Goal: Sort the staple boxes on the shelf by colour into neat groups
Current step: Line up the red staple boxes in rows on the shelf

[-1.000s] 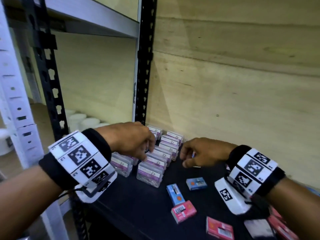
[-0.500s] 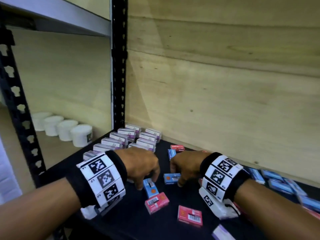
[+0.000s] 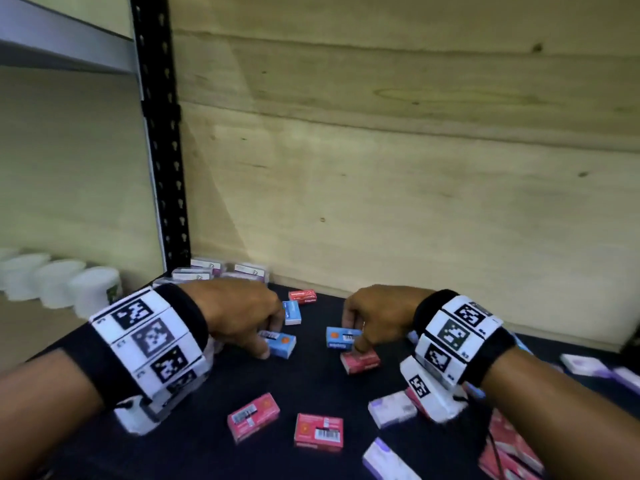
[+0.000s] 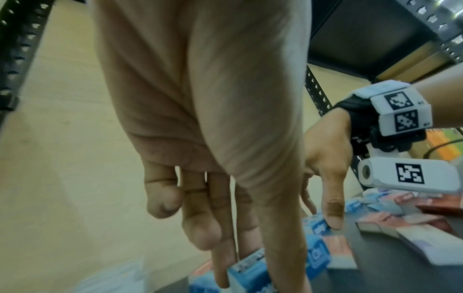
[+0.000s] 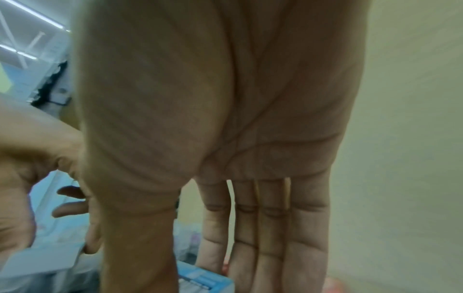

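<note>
Black shelf (image 3: 311, 386) against plywood back. Left hand (image 3: 242, 317) pinched a blue box (image 3: 281, 344); right hand (image 3: 377, 317) pinched another blue box (image 3: 341, 337). Purple boxes (image 3: 221, 270) were grouped at back-left; red boxes (image 3: 318, 432) and stray purples lay scattered, unsorted.

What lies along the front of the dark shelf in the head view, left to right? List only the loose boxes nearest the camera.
Tilted red staple box → flat red staple box with barcode → white-and-purple staple box.
</note>
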A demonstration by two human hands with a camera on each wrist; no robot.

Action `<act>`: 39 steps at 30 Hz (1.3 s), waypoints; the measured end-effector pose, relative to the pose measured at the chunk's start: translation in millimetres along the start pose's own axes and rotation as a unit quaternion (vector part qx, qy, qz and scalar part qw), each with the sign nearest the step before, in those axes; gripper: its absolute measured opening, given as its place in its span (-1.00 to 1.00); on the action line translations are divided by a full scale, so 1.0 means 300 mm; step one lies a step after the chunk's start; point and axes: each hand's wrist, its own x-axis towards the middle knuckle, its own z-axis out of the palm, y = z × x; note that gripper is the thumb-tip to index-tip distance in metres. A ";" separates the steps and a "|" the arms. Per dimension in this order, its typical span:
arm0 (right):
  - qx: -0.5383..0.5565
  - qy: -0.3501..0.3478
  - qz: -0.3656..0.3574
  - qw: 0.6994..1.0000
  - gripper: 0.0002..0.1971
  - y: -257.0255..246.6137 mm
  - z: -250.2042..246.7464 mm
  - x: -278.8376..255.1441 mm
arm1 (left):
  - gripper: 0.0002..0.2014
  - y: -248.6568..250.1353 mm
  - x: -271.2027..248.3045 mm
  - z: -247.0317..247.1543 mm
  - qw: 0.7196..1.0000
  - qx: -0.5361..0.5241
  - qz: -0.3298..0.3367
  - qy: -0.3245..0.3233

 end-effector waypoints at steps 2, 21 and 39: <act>0.012 0.010 0.040 0.999 -0.65 0.083 -0.001 -0.049 | -0.67 0.047 0.046 -0.041 1.000 -0.007 0.012 0.014; 0.009 -0.018 0.217 0.976 -0.60 0.604 0.180 -0.367 | -0.59 0.613 0.561 -0.129 0.989 0.063 0.136 0.016; 0.040 0.024 0.109 0.993 -0.60 0.467 0.047 -0.111 | -0.73 0.160 0.428 -0.153 0.999 -0.028 -0.038 0.016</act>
